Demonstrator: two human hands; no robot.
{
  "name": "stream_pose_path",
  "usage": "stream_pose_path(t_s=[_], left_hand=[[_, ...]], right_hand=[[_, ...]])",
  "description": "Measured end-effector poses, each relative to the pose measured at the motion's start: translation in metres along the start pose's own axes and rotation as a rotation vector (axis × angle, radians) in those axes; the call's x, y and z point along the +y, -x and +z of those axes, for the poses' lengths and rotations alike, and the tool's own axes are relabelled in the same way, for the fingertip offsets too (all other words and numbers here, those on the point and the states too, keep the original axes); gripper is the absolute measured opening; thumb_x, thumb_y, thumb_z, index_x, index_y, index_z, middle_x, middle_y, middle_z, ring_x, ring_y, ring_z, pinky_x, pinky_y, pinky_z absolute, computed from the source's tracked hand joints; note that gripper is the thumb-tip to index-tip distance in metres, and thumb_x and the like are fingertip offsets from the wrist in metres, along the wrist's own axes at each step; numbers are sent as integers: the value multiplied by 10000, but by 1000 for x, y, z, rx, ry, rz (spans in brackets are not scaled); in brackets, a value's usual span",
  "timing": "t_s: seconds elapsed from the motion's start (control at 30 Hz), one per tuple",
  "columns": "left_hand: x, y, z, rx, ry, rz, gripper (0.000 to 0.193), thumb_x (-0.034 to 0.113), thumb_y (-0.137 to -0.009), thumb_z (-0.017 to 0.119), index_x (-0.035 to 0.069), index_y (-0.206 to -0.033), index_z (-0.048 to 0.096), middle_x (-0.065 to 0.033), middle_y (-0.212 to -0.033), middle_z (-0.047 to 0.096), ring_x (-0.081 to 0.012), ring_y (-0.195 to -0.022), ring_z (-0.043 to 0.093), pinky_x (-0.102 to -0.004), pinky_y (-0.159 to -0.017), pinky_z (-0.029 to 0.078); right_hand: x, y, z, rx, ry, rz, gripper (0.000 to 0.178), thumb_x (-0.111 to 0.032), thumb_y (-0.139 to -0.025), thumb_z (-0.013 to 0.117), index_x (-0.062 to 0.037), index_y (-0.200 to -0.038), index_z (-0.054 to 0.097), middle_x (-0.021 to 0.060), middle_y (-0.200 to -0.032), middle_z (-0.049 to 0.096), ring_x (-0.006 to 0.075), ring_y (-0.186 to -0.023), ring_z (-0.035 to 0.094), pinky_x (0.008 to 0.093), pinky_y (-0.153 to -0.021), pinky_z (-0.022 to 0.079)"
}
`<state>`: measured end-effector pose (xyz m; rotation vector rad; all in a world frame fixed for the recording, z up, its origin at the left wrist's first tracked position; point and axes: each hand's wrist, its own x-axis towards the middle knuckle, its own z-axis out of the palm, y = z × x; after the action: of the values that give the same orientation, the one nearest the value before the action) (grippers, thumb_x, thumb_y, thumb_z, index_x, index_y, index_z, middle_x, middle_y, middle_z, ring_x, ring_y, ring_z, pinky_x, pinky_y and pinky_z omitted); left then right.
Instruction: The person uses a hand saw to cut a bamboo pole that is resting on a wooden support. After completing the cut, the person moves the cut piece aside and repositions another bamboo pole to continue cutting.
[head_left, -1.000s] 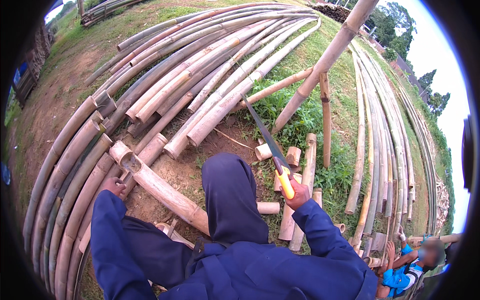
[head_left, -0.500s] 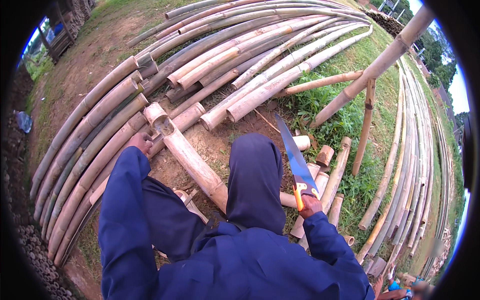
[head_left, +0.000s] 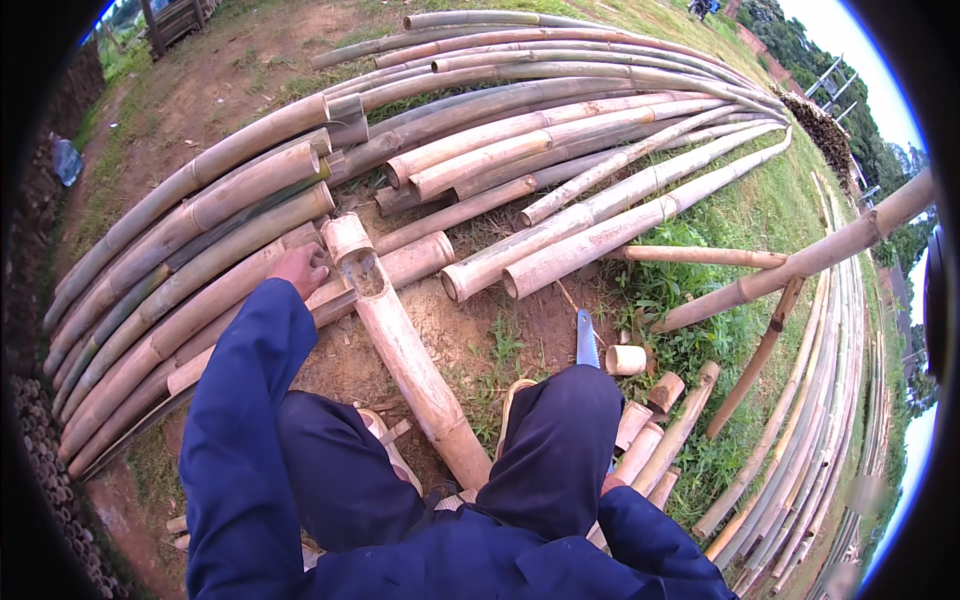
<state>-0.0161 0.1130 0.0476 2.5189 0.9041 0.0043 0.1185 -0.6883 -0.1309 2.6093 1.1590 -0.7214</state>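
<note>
My left hand (head_left: pixel 300 270), fingers curled, rests over one of the lying bamboo poles at its right end. Beside it, a bamboo piece (head_left: pixel 408 350) with a notch cut near its far end slants down toward my legs, propped across another pole (head_left: pixel 415 260). My right hand (head_left: pixel 611 484) is mostly hidden behind my right knee. A handsaw's blade (head_left: pixel 587 343) sticks out beyond that knee; its handle is hidden. The earlier picture shows the right hand gripping the saw's orange handle.
Long bamboo poles (head_left: pixel 220 195) lie in rows at left and ahead, more (head_left: pixel 785 420) at right. Short cut bamboo pieces (head_left: pixel 640 450) lie beside my right knee. A slanted bamboo post (head_left: pixel 790 268) with props stands over green weeds at right.
My right knee has swung right and now covers the saw's handle and most of my right hand. The view has shifted. My left hand stays by the notched bamboo.
</note>
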Motion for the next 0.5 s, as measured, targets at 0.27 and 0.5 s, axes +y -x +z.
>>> stream_pose_path(t_s=[0.27, 0.5], left_hand=[[2, -120, 46, 394, -75, 275, 374, 314, -938, 716, 73, -1219, 663, -126, -1201, 678, -350, -1163, 608, -455, -1055, 465], [-20, -183, 89, 368, 60, 256, 412, 316, -941, 716, 77, -1272, 658, -151, -1205, 674, -358, -1184, 594, -445, -1065, 439]], right_hand=[[-20, -189, -270, 560, -356, -64, 177, -153, -902, 743, -107, -1073, 729, 116, -936, 758, 328, -812, 749, 420, -740, 600], [-69, -394, -414, 809, -136, -344, 137, -162, -919, 709, -101, -1040, 686, 96, -860, 706, 332, -787, 703, 451, -755, 545]])
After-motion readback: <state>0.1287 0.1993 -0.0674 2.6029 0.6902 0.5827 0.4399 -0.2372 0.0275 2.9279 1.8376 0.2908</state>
